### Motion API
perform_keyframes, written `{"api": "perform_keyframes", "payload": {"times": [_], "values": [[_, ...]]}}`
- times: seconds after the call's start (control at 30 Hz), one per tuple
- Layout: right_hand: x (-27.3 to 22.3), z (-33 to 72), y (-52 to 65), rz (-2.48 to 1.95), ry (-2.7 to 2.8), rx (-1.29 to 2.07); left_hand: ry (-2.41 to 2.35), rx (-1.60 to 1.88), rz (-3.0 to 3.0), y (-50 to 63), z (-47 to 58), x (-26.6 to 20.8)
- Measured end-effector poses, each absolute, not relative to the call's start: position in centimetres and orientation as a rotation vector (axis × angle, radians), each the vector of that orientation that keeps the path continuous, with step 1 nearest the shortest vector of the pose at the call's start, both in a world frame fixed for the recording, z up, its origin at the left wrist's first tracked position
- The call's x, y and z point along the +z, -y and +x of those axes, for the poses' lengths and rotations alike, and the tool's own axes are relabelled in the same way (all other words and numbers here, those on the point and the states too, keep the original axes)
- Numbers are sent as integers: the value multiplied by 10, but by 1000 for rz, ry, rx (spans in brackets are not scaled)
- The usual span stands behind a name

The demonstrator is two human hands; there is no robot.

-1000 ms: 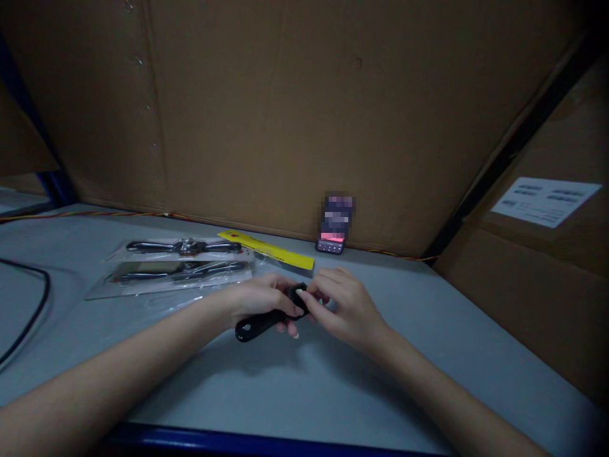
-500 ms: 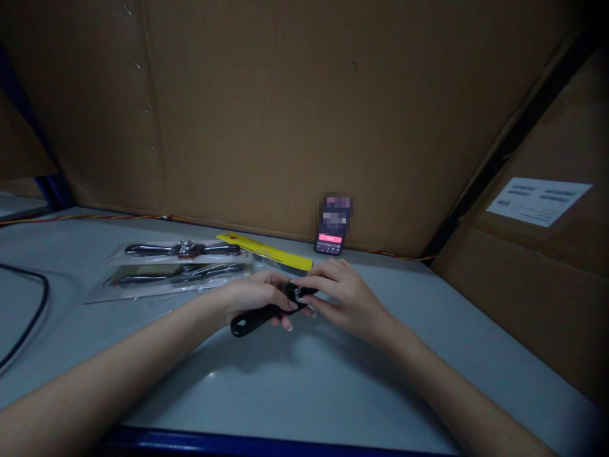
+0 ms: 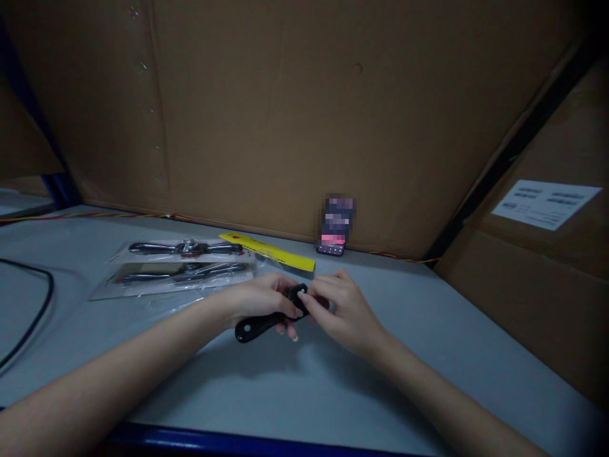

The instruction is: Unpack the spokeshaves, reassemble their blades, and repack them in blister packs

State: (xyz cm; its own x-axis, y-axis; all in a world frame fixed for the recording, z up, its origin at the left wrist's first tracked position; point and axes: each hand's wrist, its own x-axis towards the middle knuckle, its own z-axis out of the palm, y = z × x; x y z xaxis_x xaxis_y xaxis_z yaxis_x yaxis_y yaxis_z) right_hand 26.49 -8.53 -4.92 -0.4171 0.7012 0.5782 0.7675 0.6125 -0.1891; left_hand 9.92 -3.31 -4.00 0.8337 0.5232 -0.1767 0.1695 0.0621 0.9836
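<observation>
A black spokeshave (image 3: 259, 327) is held at a slant above the table, its near handle with a hanging hole pointing left and down. My left hand (image 3: 266, 298) is closed around its middle, thumb on top and fingertips showing underneath. My right hand (image 3: 345, 311) is closed in a pinch at the tool's central part, where a small bright spot shows by the fingertips. The far handle is hidden behind my right hand. Left of my hands lie a packaged spokeshave (image 3: 188, 247) and a second clear package (image 3: 152, 277) with a dark-handled tool inside.
A yellow strip of printed card (image 3: 276, 252) lies behind my hands on the grey table (image 3: 228, 393). A phone (image 3: 335, 225) leans against the cardboard wall (image 3: 247, 114). A black cable (image 3: 47, 298) curves at the left, and a labelled cardboard box (image 3: 537, 266) stands at the right.
My right fingers have shifted from lying over the far handle to a tighter pinch at the tool's middle. The spokeshave has turned slightly, showing more of its central body.
</observation>
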Motion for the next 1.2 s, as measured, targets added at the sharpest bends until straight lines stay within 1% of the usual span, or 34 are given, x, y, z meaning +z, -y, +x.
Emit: {"api": "perform_keyframes", "payload": {"times": [0.07,0.23,0.37,0.53,0.6,0.73,0.8,0.87,1.0,1.2], "values": [[-49,265,86,-1185,2173,-115,-572,281,1496,34,99,-40],[-40,279,86,-1104,2067,-245,-567,282,1490,28,97,-39],[-35,288,81,-959,2269,-263,-572,289,1517,24,95,-39],[-40,279,80,-1020,2344,-403,-564,280,1507,26,97,-40],[-42,272,83,-1043,2308,-342,-566,277,1502,28,98,-41],[-42,267,88,-985,2194,92,-551,288,1509,29,98,-39],[-40,270,88,-943,2143,208,-545,291,1512,28,96,-39],[-38,277,86,-938,2149,136,-552,296,1511,26,95,-39],[-37,285,83,-984,2253,-129,-566,298,1501,24,94,-40],[-38,279,86,-887,2314,-76,-606,351,1484,25,95,-36]]}}
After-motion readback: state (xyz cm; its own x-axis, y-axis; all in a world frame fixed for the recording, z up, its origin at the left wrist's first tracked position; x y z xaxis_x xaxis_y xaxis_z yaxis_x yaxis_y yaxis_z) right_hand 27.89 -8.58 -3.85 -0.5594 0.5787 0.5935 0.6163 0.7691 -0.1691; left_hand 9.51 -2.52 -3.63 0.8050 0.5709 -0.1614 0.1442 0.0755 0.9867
